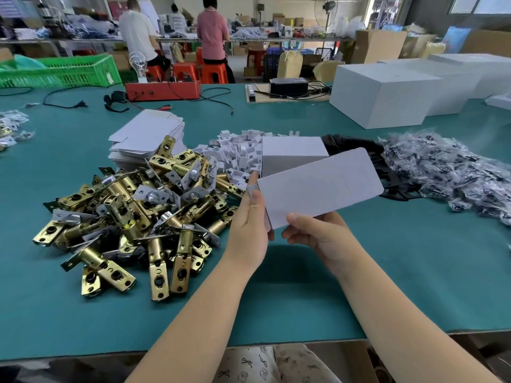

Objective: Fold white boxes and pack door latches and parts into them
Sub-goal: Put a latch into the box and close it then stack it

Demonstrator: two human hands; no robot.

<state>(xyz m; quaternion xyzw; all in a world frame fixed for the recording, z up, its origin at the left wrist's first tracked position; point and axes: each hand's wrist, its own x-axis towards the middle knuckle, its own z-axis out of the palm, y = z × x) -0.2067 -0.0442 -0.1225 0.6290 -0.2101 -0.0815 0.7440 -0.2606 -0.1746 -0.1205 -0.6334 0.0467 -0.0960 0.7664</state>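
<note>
just above the near part of the green table [359, 286], both hands hold one flat white box blank [318, 186] tilted up to the right. the left hand [250, 217] grips its lower left end, thumb on the front face and fingers curled behind; the right hand [318, 233] pinches the lower edge, thumb tip on the front, fingers underneath. left of the hands lies a heap of brass door latches [132, 217], resting on the table. beyond the heap sits a stack of flat white blanks [146, 139], and next to it a pile of small white parts [237, 153]. behind the held blank stands a folded white box [290, 156]. right of that lie black plates [359, 150] and a spread of clear bagged parts [448, 167]. farther back stand large white cartons [387, 95], a red tray [163, 91] and a green crate [60, 70].
</note>
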